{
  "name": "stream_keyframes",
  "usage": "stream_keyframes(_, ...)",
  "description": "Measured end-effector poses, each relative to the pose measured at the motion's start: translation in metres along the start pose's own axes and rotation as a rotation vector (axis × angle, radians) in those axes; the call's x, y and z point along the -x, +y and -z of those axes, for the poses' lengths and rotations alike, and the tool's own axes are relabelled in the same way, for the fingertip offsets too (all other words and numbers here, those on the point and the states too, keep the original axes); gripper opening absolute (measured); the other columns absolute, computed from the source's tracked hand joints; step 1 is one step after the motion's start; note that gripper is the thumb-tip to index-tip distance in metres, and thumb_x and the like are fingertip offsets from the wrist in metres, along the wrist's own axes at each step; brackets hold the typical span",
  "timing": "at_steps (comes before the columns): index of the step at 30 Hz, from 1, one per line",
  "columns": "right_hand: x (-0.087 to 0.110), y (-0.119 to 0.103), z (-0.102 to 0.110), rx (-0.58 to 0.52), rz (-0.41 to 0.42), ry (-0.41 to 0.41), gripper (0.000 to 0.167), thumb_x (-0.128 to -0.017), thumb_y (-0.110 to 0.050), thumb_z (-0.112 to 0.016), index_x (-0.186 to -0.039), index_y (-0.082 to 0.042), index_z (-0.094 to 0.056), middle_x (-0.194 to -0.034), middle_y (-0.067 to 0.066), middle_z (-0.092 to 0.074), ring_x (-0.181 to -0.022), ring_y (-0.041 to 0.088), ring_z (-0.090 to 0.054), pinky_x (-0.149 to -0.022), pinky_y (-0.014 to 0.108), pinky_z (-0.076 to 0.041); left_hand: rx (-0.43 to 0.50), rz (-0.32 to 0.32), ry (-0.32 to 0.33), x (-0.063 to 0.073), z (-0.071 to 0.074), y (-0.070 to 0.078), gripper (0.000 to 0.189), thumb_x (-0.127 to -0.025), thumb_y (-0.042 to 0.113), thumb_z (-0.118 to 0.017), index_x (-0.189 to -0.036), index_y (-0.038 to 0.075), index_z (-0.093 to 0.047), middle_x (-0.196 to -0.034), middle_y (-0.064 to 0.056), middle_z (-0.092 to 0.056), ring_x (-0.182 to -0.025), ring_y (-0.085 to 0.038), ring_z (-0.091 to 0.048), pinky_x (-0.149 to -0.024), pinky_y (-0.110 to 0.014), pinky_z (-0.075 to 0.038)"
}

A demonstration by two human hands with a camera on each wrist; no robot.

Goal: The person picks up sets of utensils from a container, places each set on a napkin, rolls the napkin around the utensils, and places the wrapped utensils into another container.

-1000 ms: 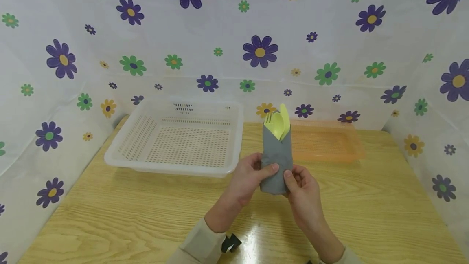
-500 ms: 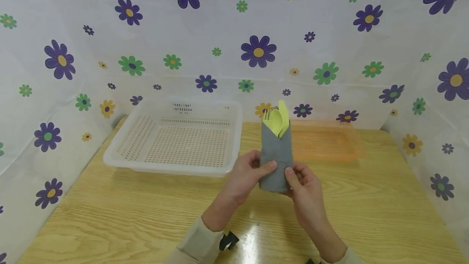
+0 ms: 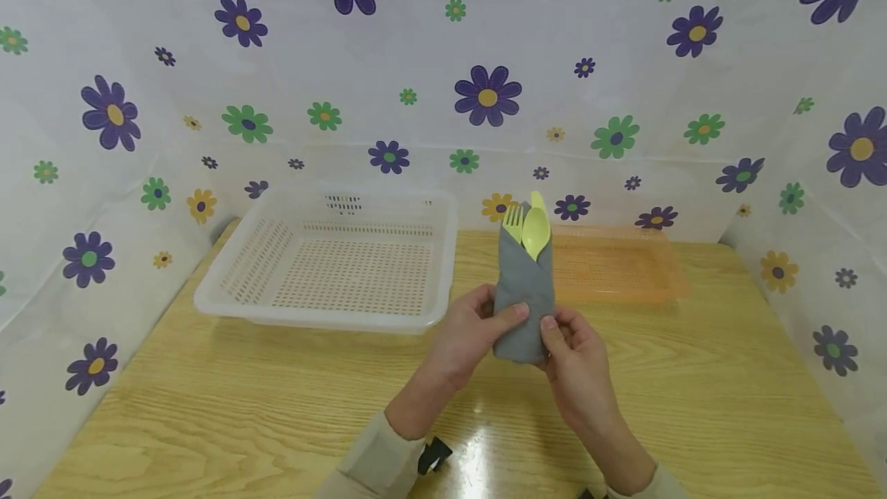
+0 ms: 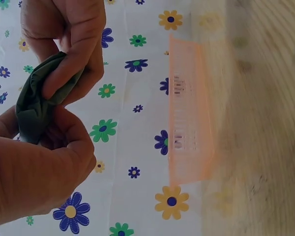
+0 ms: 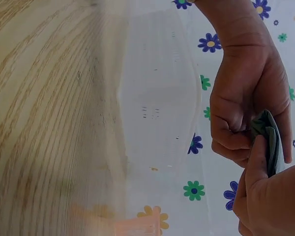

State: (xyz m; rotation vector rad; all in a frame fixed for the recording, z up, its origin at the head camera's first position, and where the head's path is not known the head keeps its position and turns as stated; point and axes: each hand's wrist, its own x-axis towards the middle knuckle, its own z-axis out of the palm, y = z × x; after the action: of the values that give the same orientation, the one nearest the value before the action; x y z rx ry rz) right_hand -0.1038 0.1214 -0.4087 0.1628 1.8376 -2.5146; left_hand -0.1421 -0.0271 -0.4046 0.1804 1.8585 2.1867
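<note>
A folded grey napkin [image 3: 521,283] is held up above the table, wrapped as a pouch. From its top stick out a yellow-green fork [image 3: 513,220], a spoon [image 3: 536,231] and the tip of a knife [image 3: 537,199]. My left hand [image 3: 478,333] grips the pouch's left side, thumb across its front. On the lower right edge my right hand [image 3: 575,356] pinches it, thumb in front. Both wrist views show the napkin's bottom end [image 4: 34,105] between the two hands; the cutlery is hidden there.
A white perforated basket [image 3: 326,322] stands at the back left of the wooden table [image 3: 277,414]. At the back right, behind the hands, is a shallow orange basket [image 3: 617,299]. A flower-print sheet [image 3: 430,52] hangs around the back and sides.
The pouch has turned slightly in both hands: the fork and spoon now face the camera more, and the knife has shifted behind the spoon. Both hands keep their hold.
</note>
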Motion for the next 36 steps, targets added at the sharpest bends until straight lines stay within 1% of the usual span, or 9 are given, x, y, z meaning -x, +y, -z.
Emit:
stream_keyframes(6, 0.001, -0.003, -0.001, 0.036, 0.017, 0.044, 0.023, -0.106, -0.007, -0.043, -0.124, 0.006, -0.042, -0.105, 0.007, -0.052, -0.092, 0.012, -0.058, -0.079, 0.024, -0.054, -0.138, -0.059, -0.039, 0.003, 0.002, 0.001, 0.040, -0.096, 0.023, -0.067, -0.127, -0.002, -0.060, -0.119, -0.015, -0.067, -0.103, -0.021, -0.065, -0.086, -0.034, -0.054)
stream_keyframes(11, 0.001, -0.003, -0.001, 0.042, 0.035, 0.052, 0.023, -0.105, -0.005, -0.044, -0.124, 0.008, -0.041, -0.109, 0.009, -0.051, -0.097, 0.013, -0.060, -0.082, 0.025, -0.055, -0.168, -0.092, -0.022, 0.004, -0.001, 0.000, 0.039, -0.097, 0.022, -0.065, -0.126, -0.003, -0.060, -0.116, -0.016, -0.068, -0.100, -0.020, -0.065, -0.083, -0.033, -0.054)
stream_keyframes(16, 0.003, -0.001, 0.000, 0.056, 0.112, 0.063, 0.017, -0.103, 0.000, -0.047, -0.116, 0.009, -0.044, -0.108, 0.009, -0.053, -0.096, 0.012, -0.065, -0.079, 0.026, -0.057, -0.215, -0.106, -0.026, 0.004, -0.006, 0.000, 0.042, -0.094, 0.021, -0.069, -0.128, -0.002, -0.057, -0.117, -0.015, -0.067, -0.102, -0.021, -0.065, -0.084, -0.035, -0.055)
stream_keyframes(19, 0.005, 0.001, -0.002, 0.086, 0.154, 0.062, 0.014, -0.101, 0.001, -0.049, -0.112, 0.009, -0.045, -0.106, 0.010, -0.054, -0.094, 0.012, -0.066, -0.076, 0.027, -0.058, -0.184, -0.080, -0.010, 0.004, -0.007, -0.001, 0.041, -0.092, 0.021, -0.071, -0.126, -0.001, -0.060, -0.116, -0.014, -0.068, -0.101, -0.020, -0.065, -0.085, -0.035, -0.054)
stream_keyframes(23, 0.007, 0.004, -0.005, 0.091, 0.168, 0.060, 0.015, -0.102, 0.000, -0.049, -0.112, 0.009, -0.045, -0.108, 0.011, -0.053, -0.096, 0.013, -0.066, -0.078, 0.027, -0.058, -0.110, -0.062, 0.030, 0.004, -0.009, -0.002, 0.038, -0.090, 0.017, -0.071, -0.123, -0.001, -0.063, -0.114, -0.014, -0.069, -0.098, -0.019, -0.065, -0.084, -0.033, -0.053)
stream_keyframes(28, 0.007, 0.004, -0.006, 0.055, 0.167, 0.065, 0.019, -0.103, -0.001, -0.047, -0.116, 0.011, -0.044, -0.111, 0.012, -0.053, -0.101, 0.015, -0.065, -0.083, 0.029, -0.057, -0.036, -0.067, 0.028, 0.005, -0.010, -0.003, 0.039, -0.090, 0.018, -0.072, -0.122, -0.002, -0.064, -0.112, -0.014, -0.070, -0.096, -0.018, -0.065, -0.082, -0.030, -0.052)
stream_keyframes(31, 0.006, 0.003, -0.005, 0.083, 0.147, 0.054, 0.021, -0.104, -0.004, -0.047, -0.118, 0.011, -0.044, -0.111, 0.012, -0.054, -0.100, 0.015, -0.065, -0.082, 0.029, -0.057, -0.006, -0.070, 0.024, 0.005, -0.009, -0.003, 0.039, -0.090, 0.017, -0.073, -0.122, -0.003, -0.064, -0.112, -0.014, -0.070, -0.095, -0.017, -0.065, -0.081, -0.029, -0.052)
stream_keyframes(34, 0.005, 0.001, -0.002, 0.130, 0.112, 0.043, 0.021, -0.104, -0.006, -0.048, -0.119, 0.009, -0.044, -0.107, 0.011, -0.056, -0.095, 0.014, -0.065, -0.079, 0.029, -0.058, -0.015, -0.076, 0.023, 0.004, -0.008, -0.004, 0.040, -0.090, 0.018, -0.073, -0.123, -0.003, -0.063, -0.113, -0.015, -0.069, -0.096, -0.017, -0.065, -0.082, -0.029, -0.052)
stream_keyframes(36, 0.004, -0.001, -0.002, 0.151, 0.093, 0.040, 0.020, -0.104, -0.006, -0.048, -0.119, 0.008, -0.045, -0.104, 0.009, -0.057, -0.092, 0.013, -0.065, -0.078, 0.029, -0.058, -0.068, -0.098, 0.014, 0.005, -0.006, -0.004, 0.047, -0.091, 0.020, -0.072, -0.131, 0.000, -0.057, -0.115, -0.015, -0.068, -0.098, -0.018, -0.065, -0.082, -0.031, -0.053)
